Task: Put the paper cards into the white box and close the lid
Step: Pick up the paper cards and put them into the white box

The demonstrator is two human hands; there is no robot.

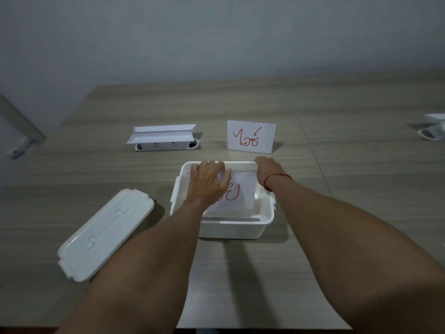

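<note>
The open white box [228, 229] stands at the table's middle. Inside it lies a paper card [242, 192] with red writing, partly hidden by my left hand [208, 180], whose spread fingers rest on the card and reach the box's far rim. My right hand [266, 168] holds the far right rim of the box; a red string circles its wrist. A second paper card [251, 137] with red writing stands just beyond the box. The white lid [103, 233] lies flat on the table to the left of the box.
A white flip-up socket unit [163, 138] is set into the wooden table [361, 189] at the back left. Another white socket unit [433, 127] shows at the right edge. A grey wall rises behind the table.
</note>
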